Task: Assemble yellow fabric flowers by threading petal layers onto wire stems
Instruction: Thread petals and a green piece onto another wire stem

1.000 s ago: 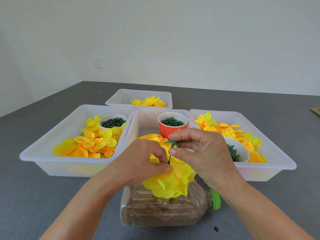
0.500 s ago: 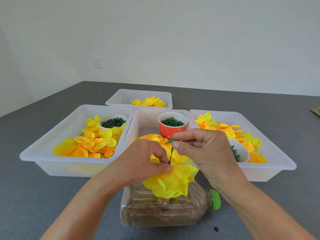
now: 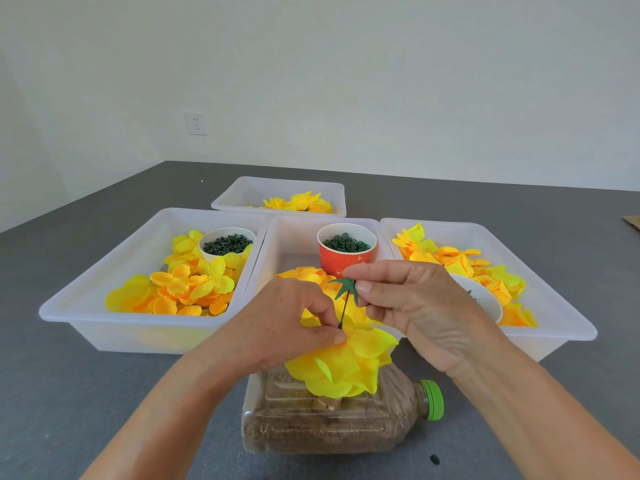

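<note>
Calyx [image 3: 346, 289] higher, both hands [image 3: 408, 306] pinching.

A white wall socket [image 3: 196, 123] sits above the grey table [image 3: 69, 393]; a brown scrap [image 3: 632, 222] lies at its right edge.

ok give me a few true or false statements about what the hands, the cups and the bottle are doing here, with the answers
1. The right hand pinches a green leaf piece at the top of a thin wire stem. True.
2. The left hand rests flat on the table. False: it pinches the stem where it meets the yellow flower.
3. The red cup holds green rings. True.
4. The bottle stands upright with its cap off. False: it lies on its side, green cap on.
5. The red cup stands in the left tray. False: it stands in the middle tray.
</note>
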A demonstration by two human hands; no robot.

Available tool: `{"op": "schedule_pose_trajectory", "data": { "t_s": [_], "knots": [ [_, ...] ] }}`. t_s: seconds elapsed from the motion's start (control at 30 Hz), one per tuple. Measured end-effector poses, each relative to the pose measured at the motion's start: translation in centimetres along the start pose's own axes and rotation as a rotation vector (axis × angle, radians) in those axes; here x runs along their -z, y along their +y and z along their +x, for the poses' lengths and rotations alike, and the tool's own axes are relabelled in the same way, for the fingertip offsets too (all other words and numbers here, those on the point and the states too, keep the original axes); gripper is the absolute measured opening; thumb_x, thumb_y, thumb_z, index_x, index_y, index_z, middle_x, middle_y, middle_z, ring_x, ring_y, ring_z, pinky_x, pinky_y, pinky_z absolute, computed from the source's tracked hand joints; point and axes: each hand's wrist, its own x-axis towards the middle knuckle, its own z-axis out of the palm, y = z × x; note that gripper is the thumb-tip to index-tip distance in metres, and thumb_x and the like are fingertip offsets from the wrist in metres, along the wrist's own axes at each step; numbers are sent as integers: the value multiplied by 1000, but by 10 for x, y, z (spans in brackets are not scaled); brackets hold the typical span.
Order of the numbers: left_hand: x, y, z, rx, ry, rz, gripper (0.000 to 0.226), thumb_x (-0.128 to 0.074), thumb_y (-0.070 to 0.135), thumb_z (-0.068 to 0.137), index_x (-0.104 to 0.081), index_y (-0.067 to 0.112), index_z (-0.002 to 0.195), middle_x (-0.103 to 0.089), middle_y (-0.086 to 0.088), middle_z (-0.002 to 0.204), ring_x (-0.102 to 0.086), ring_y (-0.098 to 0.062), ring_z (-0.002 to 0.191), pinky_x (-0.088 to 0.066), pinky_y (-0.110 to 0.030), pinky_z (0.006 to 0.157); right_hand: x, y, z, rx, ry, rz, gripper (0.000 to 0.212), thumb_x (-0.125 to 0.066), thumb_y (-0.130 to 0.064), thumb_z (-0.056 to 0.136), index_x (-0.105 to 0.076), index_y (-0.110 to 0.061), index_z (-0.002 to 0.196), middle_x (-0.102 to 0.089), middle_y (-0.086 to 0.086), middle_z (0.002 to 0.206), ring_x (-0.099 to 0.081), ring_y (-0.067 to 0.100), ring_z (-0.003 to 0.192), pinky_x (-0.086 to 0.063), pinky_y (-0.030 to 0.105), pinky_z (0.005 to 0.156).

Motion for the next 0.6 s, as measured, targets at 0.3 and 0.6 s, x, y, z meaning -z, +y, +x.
{"op": "schedule_pose_trajectory", "data": {
  "t_s": [0.3, 0.6],
  "knots": [
    [0, 0, 0, 5, 0, 1, 7, -75, 22, 76, -74, 16, 74, -62, 16, 72, -57, 1, 77, -39, -9, 69, 3, -10, 3, 67, 1, -277, 28, -64, 2, 82, -74, -22, 72, -63, -5, 55, -55, 1, 52, -46, 14, 52],
    [-1, 0, 0, 1, 6, 8, 7, -76, 22, 76, -73, 16, 73, -63, 16, 73, -56, -1, 79, -40, -15, 75, 1, 2, 0, 36, 8, -163, 30, -61, 5, 83, -73, -20, 72, -63, -2, 56, -57, 4, 55, -48, 15, 55]
  ]
}}
